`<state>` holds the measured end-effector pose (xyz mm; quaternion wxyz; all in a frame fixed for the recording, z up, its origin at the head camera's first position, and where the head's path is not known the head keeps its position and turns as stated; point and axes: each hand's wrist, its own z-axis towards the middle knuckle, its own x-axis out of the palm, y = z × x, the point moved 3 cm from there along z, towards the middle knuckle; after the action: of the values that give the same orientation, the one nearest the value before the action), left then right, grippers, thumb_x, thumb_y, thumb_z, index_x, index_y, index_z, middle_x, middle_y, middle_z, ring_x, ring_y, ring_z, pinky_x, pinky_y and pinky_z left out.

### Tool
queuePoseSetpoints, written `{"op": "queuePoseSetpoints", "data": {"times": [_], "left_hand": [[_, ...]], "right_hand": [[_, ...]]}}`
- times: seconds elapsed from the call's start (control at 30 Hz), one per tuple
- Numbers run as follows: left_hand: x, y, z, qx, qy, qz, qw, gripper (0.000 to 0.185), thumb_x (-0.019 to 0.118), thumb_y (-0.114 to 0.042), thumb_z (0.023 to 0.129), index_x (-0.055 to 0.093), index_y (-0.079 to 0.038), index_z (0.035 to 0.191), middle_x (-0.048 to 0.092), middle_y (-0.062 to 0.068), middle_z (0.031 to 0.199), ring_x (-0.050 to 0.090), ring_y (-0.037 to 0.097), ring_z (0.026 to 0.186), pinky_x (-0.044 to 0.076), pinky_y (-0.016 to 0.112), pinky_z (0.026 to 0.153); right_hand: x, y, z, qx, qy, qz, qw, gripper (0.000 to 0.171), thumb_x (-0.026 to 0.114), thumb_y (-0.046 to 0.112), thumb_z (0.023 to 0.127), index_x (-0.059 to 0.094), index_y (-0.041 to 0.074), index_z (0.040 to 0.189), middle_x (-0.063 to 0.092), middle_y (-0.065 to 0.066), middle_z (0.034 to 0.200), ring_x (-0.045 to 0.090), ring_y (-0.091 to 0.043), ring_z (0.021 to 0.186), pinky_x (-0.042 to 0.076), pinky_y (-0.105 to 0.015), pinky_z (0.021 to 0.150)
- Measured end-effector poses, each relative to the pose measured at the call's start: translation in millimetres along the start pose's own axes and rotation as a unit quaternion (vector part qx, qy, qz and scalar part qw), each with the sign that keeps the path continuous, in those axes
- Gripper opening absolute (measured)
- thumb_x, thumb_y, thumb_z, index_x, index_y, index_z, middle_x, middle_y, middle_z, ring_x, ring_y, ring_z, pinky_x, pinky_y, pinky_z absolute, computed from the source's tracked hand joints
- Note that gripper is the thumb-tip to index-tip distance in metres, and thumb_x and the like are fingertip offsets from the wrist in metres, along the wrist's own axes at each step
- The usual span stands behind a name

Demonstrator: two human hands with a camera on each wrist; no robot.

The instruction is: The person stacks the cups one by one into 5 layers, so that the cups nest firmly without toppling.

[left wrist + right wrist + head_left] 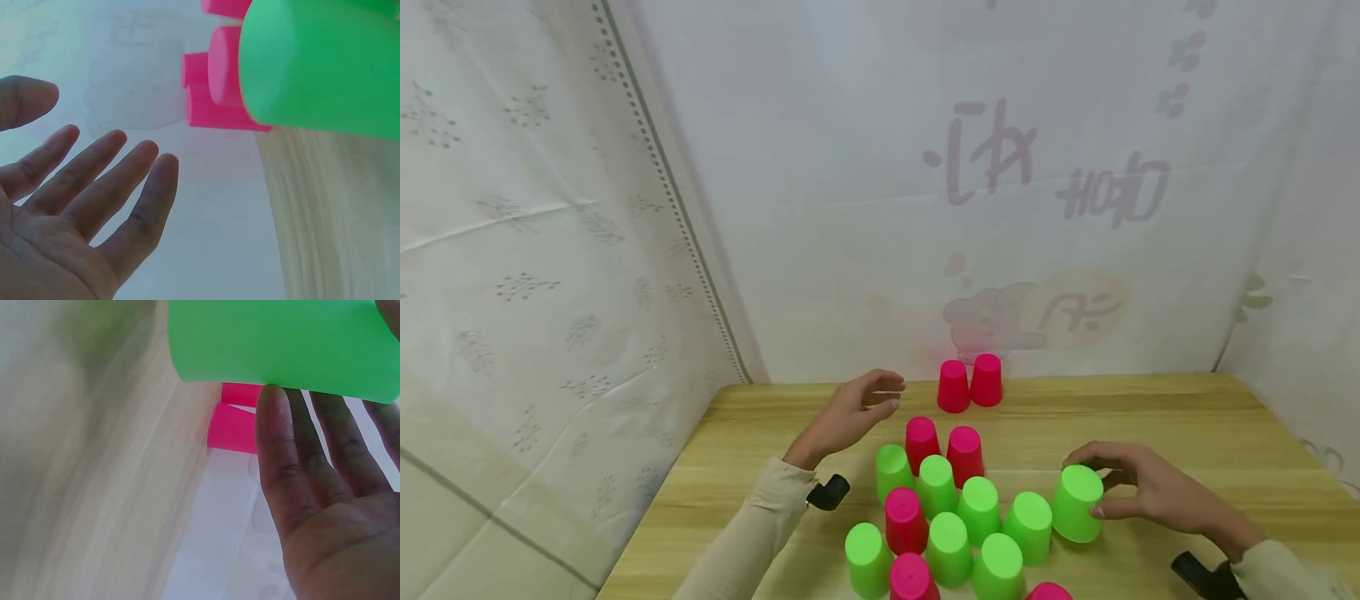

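So the right hand had its fingers curled around a green cup, which stood upside down on the table at the right end of the cup cluster. It was just beside the next green cup in that cluster, though I couldn't tell whether they touched. Its long axis ran near upright, tipped a bit toward the cluster, with the closed bottom facing up. The thumb sat on the near side and the fingers wrapped over the far side (the right wrist view showed fingers laid along the cup's wall).

The left hand hovered on the opposite side, left of and a bit behind the cluster, fingers loosely spread and holding nothing; the left wrist view showed an open palm. So the right hand was clearly the one on the cup, and the left was well apart from it, closer to the two pink cups at the cluster's back edge.

A separate pair of pink cups stood farther back from the cluster, near the curtain. There was faint, mirrored-looking lettering on the curtain, but I couldn't read it. No labels on the cups.
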<state>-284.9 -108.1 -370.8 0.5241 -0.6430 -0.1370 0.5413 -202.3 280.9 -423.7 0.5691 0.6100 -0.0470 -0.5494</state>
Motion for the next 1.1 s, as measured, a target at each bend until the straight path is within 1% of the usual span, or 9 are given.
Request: {"op": "queuePoseSetpoints", "data": {"times": [0.17,0.23,0.33,0.4,0.57,0.67,0.77,0.93,1.1], "left_hand": [[5.2,-0.8,-24.0,0.006,-0.019,0.005,0.9998,0.037,0.059,-0.017,0.101,0.056,-0.007,0.136,0.063,0.014,0.137,0.062,0.035,0.127,0.054,0.047,0.102],[8.4,2.0,-33.3,0.007,-0.026,0.017,0.9995,0.035,0.059,-0.016,0.101,0.057,-0.008,0.135,0.064,0.013,0.136,0.063,0.033,0.127,0.056,0.048,0.099],[14.1,8.2,-46.4,0.011,-0.031,0.037,0.9988,0.033,0.059,-0.013,0.1,0.057,-0.01,0.133,0.065,0.012,0.134,0.063,0.032,0.126,0.058,0.045,0.095],[17.8,12.2,-54.7,0.009,-0.034,0.045,0.9984,0.033,0.059,-0.013,0.1,0.057,-0.011,0.133,0.065,0.011,0.134,0.063,0.031,0.126,0.058,0.04,0.094],[24.9,17.0,-70.8,0.0,-0.04,0.042,0.9983,0.033,0.06,-0.012,0.1,0.057,-0.011,0.133,0.066,0.009,0.133,0.062,0.028,0.127,0.058,0.034,0.093],[27.1,18.9,-77.4,0.002,-0.047,0.041,0.9981,0.034,0.06,-0.011,0.099,0.058,-0.008,0.133,0.065,0.01,0.134,0.062,0.029,0.127,0.058,0.035,0.092],[28.3,21.8,-80.5,0.006,-0.055,0.047,0.9974,0.035,0.061,-0.01,0.099,0.058,-0.005,0.133,0.065,0.013,0.134,0.061,0.033,0.127,0.059,0.04,0.091],[31.9,29.9,-77.1,-0.003,-0.046,0.049,0.9977,0.038,0.063,-0.009,0.097,0.057,-0.003,0.134,0.064,0.014,0.135,0.061,0.035,0.126,0.059,0.048,0.09],[36.8,40.3,-70.4,-0.022,-0.024,0.045,0.9985,0.04,0.065,-0.012,0.096,0.056,-0.005,0.134,0.065,0.011,0.132,0.062,0.032,0.123,0.059,0.044,0.088]], "right_hand": [[-6.6,-9.8,15.3,0.019,-0.005,-0.006,1.0,0.039,0.076,0.009,0.087,0.063,0.015,0.124,0.069,0.004,0.118,0.066,-0.004,0.103,0.058,-0.027,0.079],[-7.5,-14.3,22.5,0.029,-0.013,-0.014,0.999,0.039,0.076,0.011,0.087,0.063,0.015,0.124,0.069,0.002,0.118,0.066,-0.003,0.103,0.058,-0.027,0.079],[-7.7,-22.2,34.6,0.054,-0.026,-0.022,0.998,0.039,0.077,0.016,0.088,0.063,0.016,0.125,0.068,-0.004,0.121,0.065,-0.001,0.103,0.058,-0.027,0.079],[-7.5,-27.9,43.5,0.069,-0.034,-0.025,0.997,0.04,0.077,0.019,0.089,0.063,0.016,0.126,0.067,-0.007,0.122,0.064,-0.002,0.103,0.058,-0.028,0.079],[-10.1,-40.9,62.0,0.101,-0.052,-0.035,0.993,0.042,0.078,0.024,0.088,0.063,0.014,0.126,0.068,-0.006,0.119,0.064,-0.005,0.103,0.057,-0.027,0.082],[-13.0,-46.4,71.4,0.116,-0.064,-0.025,0.991,0.043,0.078,0.024,0.088,0.063,0.011,0.126,0.068,-0.007,0.118,0.063,-0.006,0.103,0.057,-0.026,0.084],[-16.6,-52.3,79.9,0.125,-0.085,-0.023,0.988,0.044,0.078,0.024,0.088,0.063,0.01,0.126,0.068,-0.01,0.118,0.065,-0.01,0.104,0.057,-0.024,0.084],[-23.0,-64.2,92.7,0.158,-0.123,-0.031,0.979,0.046,0.079,0.026,0.087,0.063,0.01,0.127,0.069,-0.012,0.119,0.066,-0.028,0.109,0.056,-0.03,0.083],[-28.1,-71.2,106.8,0.194,-0.151,-0.043,0.968,0.046,0.079,0.025,0.087,0.063,0.009,0.127,0.069,-0.014,0.121,0.065,-0.033,0.113,0.053,-0.036,0.087]]}}
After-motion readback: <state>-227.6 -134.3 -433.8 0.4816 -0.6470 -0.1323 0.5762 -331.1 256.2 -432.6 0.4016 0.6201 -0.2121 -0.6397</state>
